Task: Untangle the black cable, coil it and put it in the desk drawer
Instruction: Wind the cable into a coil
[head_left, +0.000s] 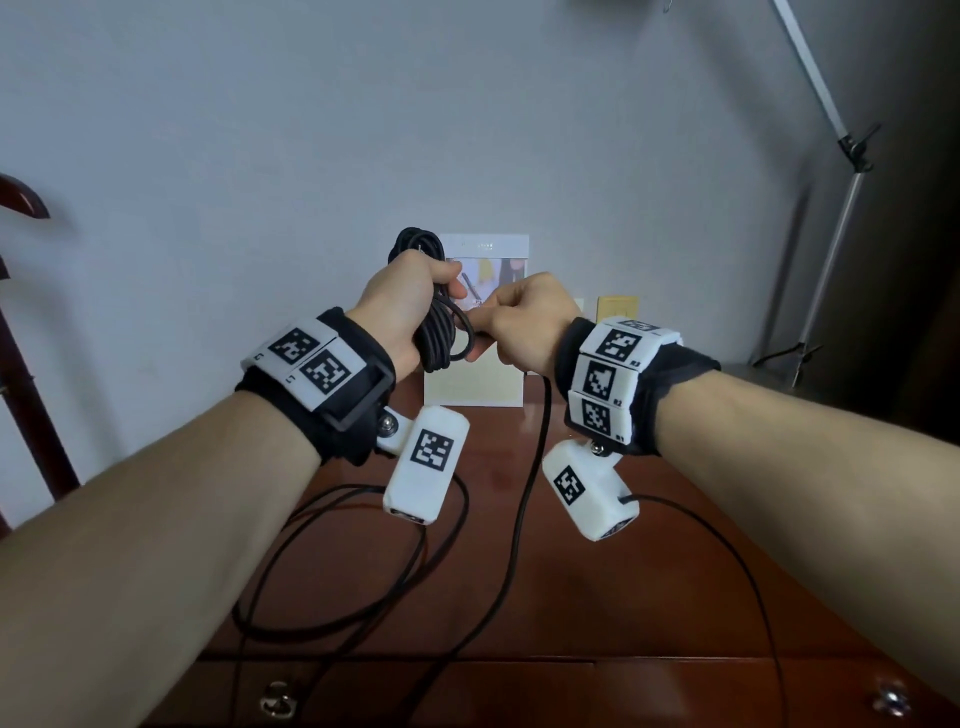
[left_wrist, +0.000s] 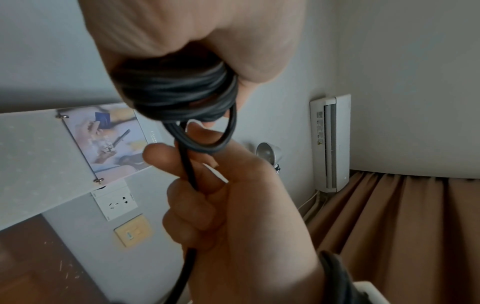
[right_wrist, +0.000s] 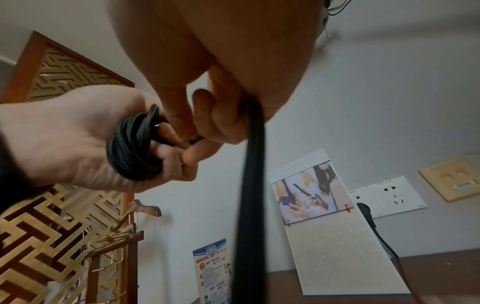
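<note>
The black cable (head_left: 435, 322) is mostly gathered into a bundle of loops held upright in the left hand (head_left: 402, 306), whose fingers curl round the middle of the bundle; loops stand out above the fist and hang below it, well above the table (head_left: 649, 571). The right hand (head_left: 519, 325) sits just beside the left, its thumb and fingers pinching the free run of the same cable where it leaves the bundle; from there the cable drops past the right wrist and trails down over the table's front edge, so a fair length seems yet uncoiled.

Judging by how the loops lie, the cable is light, soft and pliant, with enough spring that the turns would likely fan open if the left grip loosened; its jacket looks smooth and matte, so it may slide through pinched fingers easily, which suits feeding it through the right grip while the left keeps the turns pressed together. The best hold looks to be across all the turns at the bundle's waist, not on a single loop; a plug is not visible, so I cannot tell where the ends are.

The drawer (head_left: 395, 691) fronts run along the table's near edge and appear closed; a calendar card (head_left: 475, 382) leans against the wall behind the hands.
</note>
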